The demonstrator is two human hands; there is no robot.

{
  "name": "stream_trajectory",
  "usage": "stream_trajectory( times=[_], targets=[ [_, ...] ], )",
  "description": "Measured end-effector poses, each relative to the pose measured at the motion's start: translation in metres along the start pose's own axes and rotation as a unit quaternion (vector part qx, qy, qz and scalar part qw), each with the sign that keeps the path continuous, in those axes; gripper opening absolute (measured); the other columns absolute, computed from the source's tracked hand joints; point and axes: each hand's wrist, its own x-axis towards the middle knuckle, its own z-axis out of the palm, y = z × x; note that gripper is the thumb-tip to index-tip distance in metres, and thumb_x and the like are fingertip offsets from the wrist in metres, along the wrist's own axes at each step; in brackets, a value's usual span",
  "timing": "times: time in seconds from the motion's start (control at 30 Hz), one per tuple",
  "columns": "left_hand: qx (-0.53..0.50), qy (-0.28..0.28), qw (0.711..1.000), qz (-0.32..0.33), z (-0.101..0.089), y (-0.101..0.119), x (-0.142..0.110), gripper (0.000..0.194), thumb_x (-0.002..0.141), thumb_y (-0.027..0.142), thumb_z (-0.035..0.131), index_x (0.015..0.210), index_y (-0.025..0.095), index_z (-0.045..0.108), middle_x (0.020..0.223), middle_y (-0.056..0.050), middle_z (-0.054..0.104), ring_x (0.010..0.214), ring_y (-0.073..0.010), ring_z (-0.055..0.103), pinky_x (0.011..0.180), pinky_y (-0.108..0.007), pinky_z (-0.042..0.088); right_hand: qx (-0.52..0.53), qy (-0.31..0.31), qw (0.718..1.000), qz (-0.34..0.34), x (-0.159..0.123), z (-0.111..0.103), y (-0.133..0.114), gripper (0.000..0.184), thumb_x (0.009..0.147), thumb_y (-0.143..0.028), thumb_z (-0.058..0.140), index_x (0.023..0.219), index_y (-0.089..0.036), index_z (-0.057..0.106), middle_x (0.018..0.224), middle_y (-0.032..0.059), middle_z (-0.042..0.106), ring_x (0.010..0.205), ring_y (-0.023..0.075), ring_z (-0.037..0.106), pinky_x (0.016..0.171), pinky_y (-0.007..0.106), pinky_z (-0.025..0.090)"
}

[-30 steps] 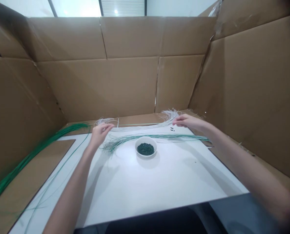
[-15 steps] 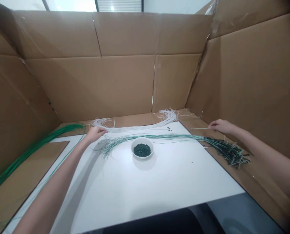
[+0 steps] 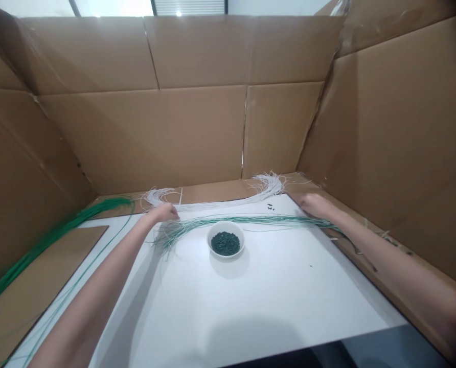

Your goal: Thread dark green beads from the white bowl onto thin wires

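Note:
My left hand (image 3: 167,212) is closed in a pinch at the far left of the white table, beside the loose tips of a bundle of green strings (image 3: 251,220). What sits between its fingers is too small to make out. Over the table's far right edge, my right hand (image 3: 315,205) is also closed, fingertips down, just above the green bundle; its hold is likewise unclear. Behind both hands lies a bundle of white threads (image 3: 228,204). A white bowl (image 3: 228,255) of small dark green beads (image 3: 225,243) stands in front of the green strings.
Several dark bits (image 3: 270,207) lie near the white threads, and one more speck (image 3: 311,266) lies to the right. A thick green strand bundle (image 3: 59,235) hangs along the left. Cardboard walls (image 3: 197,133) enclose the table (image 3: 197,306) at the back and sides.
My right hand has moved left and slightly nearer, from beyond the table edge. My left hand has shifted right. The pale thread seen at my right hand is no longer distinguishable.

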Motion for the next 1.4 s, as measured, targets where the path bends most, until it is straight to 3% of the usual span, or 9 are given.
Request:
stream_trajectory(
  times=[0.2, 0.33, 0.6, 0.8, 0.9, 1.03, 1.1, 1.23, 1.4],
  targets=[
    [0.021, -0.062, 0.998, 0.0, -0.009, 0.029, 0.03, 0.02, 0.07, 0.027, 0.056, 0.081, 0.017, 0.069, 0.076, -0.004, 0.067, 0.073, -0.0179, 0.061, 0.068, -0.026, 0.046, -0.058, -0.147, 0.97, -0.184, 0.051, 0.072, -0.102, 0.027, 0.074, -0.006, 0.049, 0.094, -0.015, 0.066, 0.097, 0.01, 0.067, 0.09, 0.0147, 0.06, 0.077, 0.019, 0.04],
    [0.042, -0.085, 0.995, 0.031, 0.003, 0.059, 0.051, 0.029, 0.083, 0.031, 0.05, 0.106, 0.014, 0.054, 0.107, -0.007, 0.056, 0.093, -0.0188, 0.056, 0.079, -0.037, 0.048, -0.118, -0.172, 0.954, -0.216, 0.069, 0.096, -0.138, 0.023, 0.075, -0.009, 0.049, 0.089, -0.012, 0.066, 0.09, 0.0152, 0.067, 0.087, 0.019, 0.062, 0.074, 0.023, 0.042],
    [0.014, -0.05, 0.993, 0.104, 0.046, 0.096, 0.078, 0.029, 0.085, 0.03, 0.048, 0.11, 0.016, 0.052, 0.11, -0.008, 0.054, 0.094, -0.018, 0.055, 0.08, -0.037, 0.047, -0.169, -0.173, 0.94, -0.242, 0.067, 0.095, -0.147, 0.025, 0.081, -0.007, 0.039, 0.092, -0.005, 0.061, 0.095, 0.0223, 0.063, 0.092, 0.0222, 0.061, 0.073, 0.028, 0.044],
    [-0.026, 0.089, 0.984, 0.151, 0.07, 0.118, 0.081, 0.03, 0.078, 0.03, 0.055, 0.105, 0.016, 0.057, 0.106, -0.009, 0.061, 0.1, -0.02, 0.054, 0.084, -0.027, 0.041, -0.159, -0.109, 0.966, -0.173, 0.064, 0.077, -0.156, 0.025, 0.085, -0.018, 0.036, 0.103, -0.007, 0.051, 0.081, 0.0168, 0.066, 0.077, 0.0237, 0.064, 0.065, 0.028, 0.043],
    [-0.032, 0.158, 0.975, 0.154, 0.073, 0.125, 0.08, 0.028, 0.086, 0.035, 0.04, 0.097, 0.017, 0.058, 0.096, -0.008, 0.064, 0.091, -0.0181, 0.057, 0.076, -0.026, 0.042, -0.132, -0.059, 0.978, -0.151, 0.066, 0.061, -0.158, 0.027, 0.088, -0.022, 0.031, 0.106, -0.01, 0.047, 0.08, 0.0128, 0.066, 0.075, 0.0217, 0.063, 0.064, 0.027, 0.042],
    [-0.021, 0.24, 0.962, 0.128, 0.061, 0.114, 0.075, 0.038, 0.092, 0.034, 0.022, 0.093, 0.017, 0.056, 0.088, -0.007, 0.064, 0.08, -0.0159, 0.059, 0.068, -0.024, 0.041, -0.088, 0.004, 0.983, -0.158, 0.069, 0.033, -0.138, 0.028, 0.09, -0.023, 0.027, 0.099, -0.014, 0.052, 0.098, 0.0115, 0.062, 0.091, 0.0177, 0.058, 0.074, 0.025, 0.041],
    [-0.008, 0.277, 0.954, 0.113, 0.047, 0.098, 0.067, 0.036, 0.091, 0.038, 0.025, 0.097, 0.018, 0.054, 0.089, -0.007, 0.064, 0.082, -0.0164, 0.059, 0.067, -0.024, 0.04, -0.004, 0.097, 0.983, -0.158, 0.068, 0.015, -0.116, 0.026, 0.088, -0.022, 0.033, 0.092, -0.015, 0.057, 0.093, 0.0101, 0.063, 0.088, 0.0173, 0.057, 0.077, 0.025, 0.041],
    [0.038, 0.328, 0.939, 0.09, 0.01, 0.051, 0.037, 0.036, 0.087, 0.044, 0.033, 0.084, 0.016, 0.055, 0.086, -0.008, 0.06, 0.078, -0.0186, 0.057, 0.064, -0.025, 0.037, 0.049, 0.23, 0.971, -0.052, 0.053, -0.022, -0.063, 0.024, 0.085, -0.026, 0.04, 0.086, -0.015, 0.061, 0.086, 0.0093, 0.064, 0.078, 0.0177, 0.058, 0.072, 0.027, 0.042],
    [0.112, 0.381, 0.916, 0.063, -0.024, -0.007, -0.007, 0.033, 0.086, 0.041, 0.033, 0.072, 0.017, 0.052, 0.074, -0.006, 0.053, 0.07, -0.0174, 0.052, 0.06, -0.024, 0.033, 0.004, 0.261, 0.965, 0.011, 0.018, -0.048, -0.021, 0.027, 0.084, -0.028, 0.039, 0.085, -0.015, 0.063, 0.085, 0.0117, 0.065, 0.076, 0.0179, 0.058, 0.071, 0.025, 0.04]
  ],
)
